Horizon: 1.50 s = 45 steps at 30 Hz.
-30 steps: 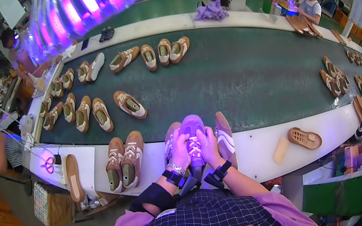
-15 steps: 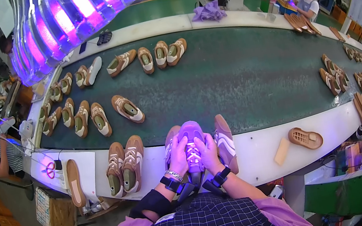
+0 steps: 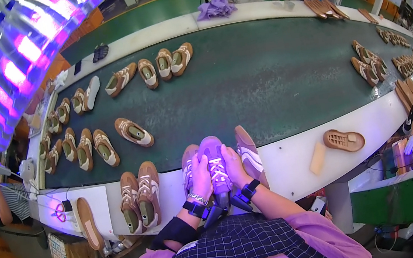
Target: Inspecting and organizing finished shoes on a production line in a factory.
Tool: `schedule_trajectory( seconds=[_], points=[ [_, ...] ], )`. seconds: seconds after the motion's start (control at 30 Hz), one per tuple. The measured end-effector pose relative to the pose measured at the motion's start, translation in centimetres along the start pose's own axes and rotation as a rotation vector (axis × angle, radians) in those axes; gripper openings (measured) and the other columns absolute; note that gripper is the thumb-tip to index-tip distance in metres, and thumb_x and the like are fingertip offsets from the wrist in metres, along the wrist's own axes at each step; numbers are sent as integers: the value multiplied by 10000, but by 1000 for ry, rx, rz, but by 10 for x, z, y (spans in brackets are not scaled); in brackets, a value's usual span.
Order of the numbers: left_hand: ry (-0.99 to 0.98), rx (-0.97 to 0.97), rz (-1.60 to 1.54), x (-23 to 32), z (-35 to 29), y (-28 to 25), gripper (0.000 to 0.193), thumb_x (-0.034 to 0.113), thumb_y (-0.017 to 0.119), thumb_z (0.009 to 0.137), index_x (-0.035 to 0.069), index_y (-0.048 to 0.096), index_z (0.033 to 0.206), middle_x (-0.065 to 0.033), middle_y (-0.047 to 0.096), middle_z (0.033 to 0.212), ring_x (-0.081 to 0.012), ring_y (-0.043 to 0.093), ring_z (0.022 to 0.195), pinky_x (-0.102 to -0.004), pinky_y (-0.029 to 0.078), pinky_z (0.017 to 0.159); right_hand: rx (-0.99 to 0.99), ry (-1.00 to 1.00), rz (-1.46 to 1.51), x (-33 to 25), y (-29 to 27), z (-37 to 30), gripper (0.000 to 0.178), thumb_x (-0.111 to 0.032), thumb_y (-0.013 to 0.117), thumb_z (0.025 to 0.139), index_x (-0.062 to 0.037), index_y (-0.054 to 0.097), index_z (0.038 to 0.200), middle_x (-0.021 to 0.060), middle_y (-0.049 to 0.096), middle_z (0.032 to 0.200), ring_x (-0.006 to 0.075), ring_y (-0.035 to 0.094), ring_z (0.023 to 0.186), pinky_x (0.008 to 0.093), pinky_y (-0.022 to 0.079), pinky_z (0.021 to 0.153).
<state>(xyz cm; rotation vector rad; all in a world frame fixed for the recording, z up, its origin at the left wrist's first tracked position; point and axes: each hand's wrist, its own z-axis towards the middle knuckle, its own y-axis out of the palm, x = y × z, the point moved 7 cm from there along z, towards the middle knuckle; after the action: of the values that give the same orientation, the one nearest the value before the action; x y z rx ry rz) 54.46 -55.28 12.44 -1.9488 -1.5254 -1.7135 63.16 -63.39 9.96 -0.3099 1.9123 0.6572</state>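
Note:
Between my two hands is a lace-up sneaker (image 3: pixel 212 150), toe pointing away, tinted purple by the light. My left hand (image 3: pixel 202 179) wraps round its left side and my right hand (image 3: pixel 234 168) its right side, fingers closed against the upper. The heel end sits at a dark support near my wrists. Close to my left hand stands another sneaker (image 3: pixel 188 160), partly hidden by it. On the other side, beside my right hand, a tan sneaker with white stripes (image 3: pixel 250 155) leans on its side.
A pair of brown sneakers (image 3: pixel 149 196) stands left on the white ledge, near an outsole (image 3: pixel 90 225) and red-handled scissors (image 3: pixel 58 213). Right lie another outsole (image 3: pixel 343 140) and a beige block (image 3: pixel 317 158). Several shoes line the green conveyor belt (image 3: pixel 243 84). A purple-lit lamp (image 3: pixel 25 55) hangs upper left.
My thumbs have moved from the top of the sneaker by the laces to its sides. The view has shifted, with the belt and lamp moving left in it.

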Motion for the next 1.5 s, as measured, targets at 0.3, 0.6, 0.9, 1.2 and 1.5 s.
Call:
schedule_trajectory(
  seconds=[0.3,0.6,0.9,1.2,1.5],
  points=[
    [15,13,75,8,-5,-2,377,236,434,974,0,413,1267,-92,505,1158,-157,516,1037,-302,446,890,-155,23,294,-9,4,-18,249,-243,574,908,-20,523,1007,41,575,928,99,567,813,239,476,738],
    [-95,-64,58,-5,6,5,321,134,505,918,17,443,1211,-98,533,1106,-191,543,1028,-348,465,875,-26,-37,65,3,-6,-10,306,-223,646,856,-3,517,1026,49,578,902,99,562,812,249,479,713],
    [14,-428,60,80,-14,59,464,173,523,918,-11,372,1315,-106,503,1221,-171,509,1108,-320,416,960,-205,13,473,-119,19,-18,208,-244,567,913,-49,532,976,48,595,881,101,593,782,261,498,724],
    [-345,-549,-200,24,-48,-6,818,622,490,836,25,314,1367,-215,468,1286,-352,496,1162,-498,394,989,64,-437,-327,-136,-18,-35,351,-158,675,817,-16,509,1093,93,572,998,200,571,914,334,462,829],
    [-271,-338,-331,33,-52,-44,784,614,455,857,35,319,1368,-217,481,1277,-356,520,1133,-502,404,979,94,100,-1083,-32,-122,-39,692,-459,769,624,66,566,1026,217,648,926,299,648,846,361,508,747]
  ],
)
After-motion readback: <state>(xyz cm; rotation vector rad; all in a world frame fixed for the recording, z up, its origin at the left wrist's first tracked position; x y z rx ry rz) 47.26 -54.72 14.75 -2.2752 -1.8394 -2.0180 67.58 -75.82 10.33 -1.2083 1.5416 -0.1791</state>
